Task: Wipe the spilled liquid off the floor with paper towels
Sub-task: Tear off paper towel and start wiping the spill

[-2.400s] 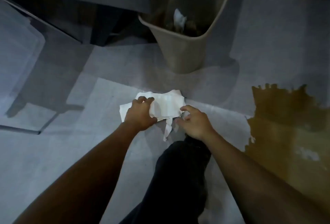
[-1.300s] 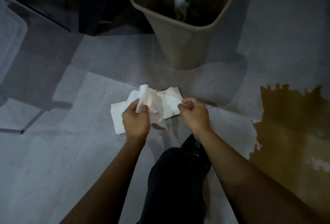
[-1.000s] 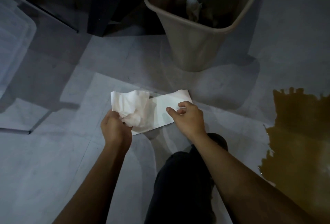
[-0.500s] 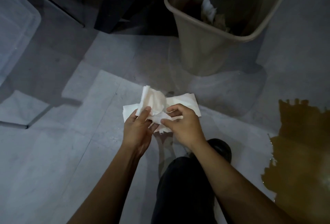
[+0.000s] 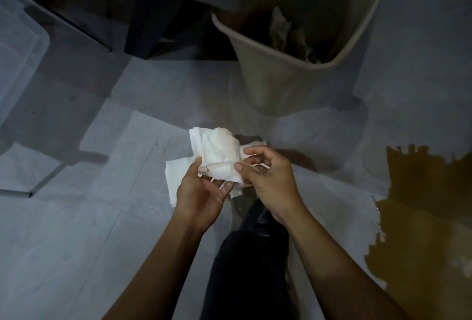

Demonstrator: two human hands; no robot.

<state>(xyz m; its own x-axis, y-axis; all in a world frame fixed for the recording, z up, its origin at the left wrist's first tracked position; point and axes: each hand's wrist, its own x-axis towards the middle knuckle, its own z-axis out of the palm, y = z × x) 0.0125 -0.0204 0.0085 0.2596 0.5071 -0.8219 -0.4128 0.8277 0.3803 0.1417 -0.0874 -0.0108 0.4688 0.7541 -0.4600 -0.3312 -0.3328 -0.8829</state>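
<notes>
Bunching the paper towels [image 5: 219, 159] into a thick wad between both hands, the left hand [image 5: 201, 194] cupping it underneath and the right hand [image 5: 268, 179] pinching its edge, suits the brown spill [image 5: 421, 205] on the grey floor [image 5: 89, 217] well to the right; a bin [image 5: 275, 77] stands beyond.

text: none legible | labels: none | numbers: none | signs: none

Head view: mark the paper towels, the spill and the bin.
paper towels [image 5: 219, 156], head view, middle of the bunched wad
spill [image 5: 424, 207], head view, middle of the brown puddle
bin [image 5: 270, 74], head view, near outer wall
</notes>
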